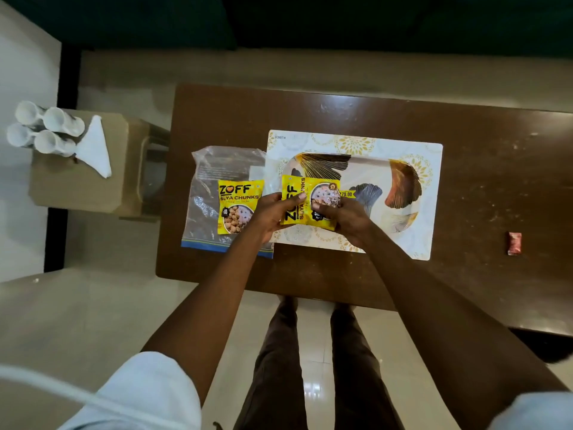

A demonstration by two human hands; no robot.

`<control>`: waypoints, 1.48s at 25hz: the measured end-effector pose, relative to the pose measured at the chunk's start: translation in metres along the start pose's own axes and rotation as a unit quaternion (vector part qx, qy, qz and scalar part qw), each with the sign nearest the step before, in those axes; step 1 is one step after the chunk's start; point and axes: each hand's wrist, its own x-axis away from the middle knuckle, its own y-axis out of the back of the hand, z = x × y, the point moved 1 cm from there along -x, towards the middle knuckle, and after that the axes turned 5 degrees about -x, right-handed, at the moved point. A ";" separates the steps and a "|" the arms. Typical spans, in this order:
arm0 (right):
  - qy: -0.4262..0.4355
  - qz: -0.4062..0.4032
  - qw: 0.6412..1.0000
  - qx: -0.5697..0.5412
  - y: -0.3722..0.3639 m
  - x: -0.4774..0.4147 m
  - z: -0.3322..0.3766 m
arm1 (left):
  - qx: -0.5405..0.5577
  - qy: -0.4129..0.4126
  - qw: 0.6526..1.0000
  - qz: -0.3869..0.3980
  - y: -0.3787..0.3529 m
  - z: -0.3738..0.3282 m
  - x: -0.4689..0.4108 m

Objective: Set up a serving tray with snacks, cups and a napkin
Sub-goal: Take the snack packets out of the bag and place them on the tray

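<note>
A white serving tray [400, 181] with leaf patterns lies on a patterned placemat [431, 237] on the brown table. Over the tray's left end I hold a yellow soya chunks packet [302, 193] turned sideways. My left hand [271, 214] grips its left edge and my right hand [347, 220] grips its lower right part. A second yellow soya chunks packet [237, 201] lies on a clear plastic bag [204, 193] left of the tray. Several white cups [46, 128] and a folded white napkin [96, 147] stand on a cardboard box at far left.
The cardboard box [77, 187] sits on a stool left of the brown table [480, 125]. A small red sachet [514, 243] lies on the table at the right. My legs stand on the pale tiled floor at the table's near edge.
</note>
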 end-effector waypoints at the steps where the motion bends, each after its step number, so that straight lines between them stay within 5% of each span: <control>1: 0.005 -0.002 1.000 -0.003 -0.002 -0.001 0.002 | 0.001 0.009 1.000 0.011 0.000 -0.001 -0.001; 12: 0.026 -0.068 0.997 -0.024 -0.005 -0.013 0.003 | -0.006 0.010 1.000 0.018 -0.009 -0.005 -0.023; 16: 0.025 -0.088 0.995 -0.025 -0.009 -0.022 0.003 | -0.056 -0.046 0.996 -0.057 -0.009 -0.007 -0.030; 25: 0.146 -0.250 0.957 0.032 -0.011 -0.048 0.032 | -0.177 -0.162 0.958 -0.158 -0.012 -0.049 -0.056; 31: 0.124 -0.337 0.932 0.045 -0.011 -0.072 0.038 | -0.311 -0.186 0.910 -0.203 -0.014 -0.045 -0.070; 37: 0.134 -0.354 0.920 0.104 -0.009 -0.072 0.028 | -0.309 -0.186 0.913 -0.192 -0.011 -0.042 -0.073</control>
